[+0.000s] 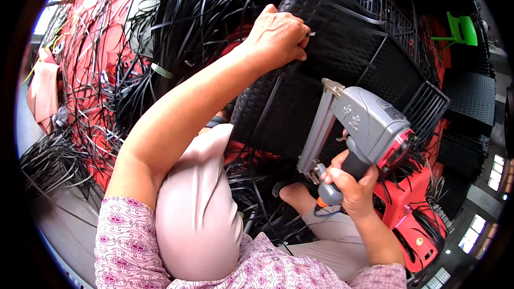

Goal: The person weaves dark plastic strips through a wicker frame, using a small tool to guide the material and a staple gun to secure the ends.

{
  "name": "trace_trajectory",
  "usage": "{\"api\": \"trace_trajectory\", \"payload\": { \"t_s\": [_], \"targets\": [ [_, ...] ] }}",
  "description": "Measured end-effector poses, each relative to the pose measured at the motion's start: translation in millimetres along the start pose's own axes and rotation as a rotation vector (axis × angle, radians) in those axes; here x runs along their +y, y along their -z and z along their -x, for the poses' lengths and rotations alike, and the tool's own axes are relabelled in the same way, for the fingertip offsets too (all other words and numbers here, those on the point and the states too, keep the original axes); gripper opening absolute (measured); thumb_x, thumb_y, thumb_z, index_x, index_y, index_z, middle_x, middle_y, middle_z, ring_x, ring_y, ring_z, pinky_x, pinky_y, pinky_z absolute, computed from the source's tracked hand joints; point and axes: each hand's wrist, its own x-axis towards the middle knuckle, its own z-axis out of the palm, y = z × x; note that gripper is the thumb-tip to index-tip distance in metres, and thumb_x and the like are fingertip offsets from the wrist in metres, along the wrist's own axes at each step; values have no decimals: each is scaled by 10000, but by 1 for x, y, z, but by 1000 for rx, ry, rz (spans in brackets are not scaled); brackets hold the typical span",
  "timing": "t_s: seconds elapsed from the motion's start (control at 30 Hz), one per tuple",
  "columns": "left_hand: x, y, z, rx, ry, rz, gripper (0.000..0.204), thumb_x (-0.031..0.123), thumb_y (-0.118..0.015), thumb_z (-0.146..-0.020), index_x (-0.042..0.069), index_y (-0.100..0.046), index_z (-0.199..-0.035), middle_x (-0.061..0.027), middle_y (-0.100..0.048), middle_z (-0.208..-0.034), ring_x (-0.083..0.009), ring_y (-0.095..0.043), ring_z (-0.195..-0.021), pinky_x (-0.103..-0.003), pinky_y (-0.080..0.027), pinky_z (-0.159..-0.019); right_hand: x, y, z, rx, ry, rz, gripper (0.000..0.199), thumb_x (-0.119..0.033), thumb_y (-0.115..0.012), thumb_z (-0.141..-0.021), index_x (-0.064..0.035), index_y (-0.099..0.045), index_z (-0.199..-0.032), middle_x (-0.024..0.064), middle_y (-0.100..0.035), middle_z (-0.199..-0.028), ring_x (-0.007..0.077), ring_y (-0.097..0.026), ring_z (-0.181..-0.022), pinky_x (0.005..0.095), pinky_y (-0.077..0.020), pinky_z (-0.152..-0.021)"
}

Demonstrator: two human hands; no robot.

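My left hand (278, 35) reaches up and pinches a thin black strip against the black woven wicker panel (342, 59) of a furniture frame. My right hand (350, 187) grips the handle of a grey pneumatic staple gun (364, 123), whose long magazine points up toward the panel's lower part. The gun's nose sits just off the weave, right of my left forearm. Loose black strips hang from the panel's edges.
A thick tangle of black plastic strips (182, 27) spreads over a red surface (96, 48) at the left. A red plastic stool (412, 214) stands at lower right. More black woven pieces (471, 96) and a green chair (460, 29) are at the right.
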Motion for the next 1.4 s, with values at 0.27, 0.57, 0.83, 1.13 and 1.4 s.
{"api": "trace_trajectory", "payload": {
  "t_s": [0.27, 0.57, 0.83, 1.13, 1.4],
  "targets": [
    [1, 2, -3, -58, 68, 14, 223, 281, -852, -678, 149, -682, -736, -11, -675, -801, -215, -668, -888, -391, -385, -829, 56, -46, -22, 68, 87, -155, 144, 54, -706, -825, -24, -595, -872, 45, -603, -811, 150, -643, -678, 311, -555, -648],
    [2, 1, -5, -60, 73, -7, 205, 296, -860, -668, 172, -721, -754, 3, -677, -772, -206, -674, -857, -383, -375, -812, 68, -66, -37, 92, 87, -117, 93, 7, -698, -833, -32, -614, -819, 57, -619, -836, 158, -635, -658, 352, -575, -691],
    [0, -3, -4, -22, 75, -12, 233, 309, -870, -647, 170, -716, -752, 10, -687, -775, -189, -675, -847, -376, -365, -820, 66, -66, -45, 122, 91, -68, 121, -63, -739, -837, -24, -625, -842, 34, -629, -725, 133, -646, -654, 298, -549, -664],
    [-1, -4, -4, -32, 76, -7, 230, 308, -869, -650, 168, -716, -751, 8, -683, -780, -191, -674, -859, -385, -365, -821, 64, -68, -48, 109, 110, -62, 126, -70, -746, -848, -28, -627, -845, 29, -630, -737, 125, -644, -658, 291, -547, -665],
    [-1, -4, -3, -31, 81, -6, 225, 300, -867, -653, 164, -725, -762, 6, -683, -787, -195, -673, -864, -386, -366, -823, 67, -69, -47, 128, 87, -80, 105, -16, -710, -826, -22, -606, -841, 69, -616, -810, 168, -635, -644, 346, -576, -684]
  ]
}}
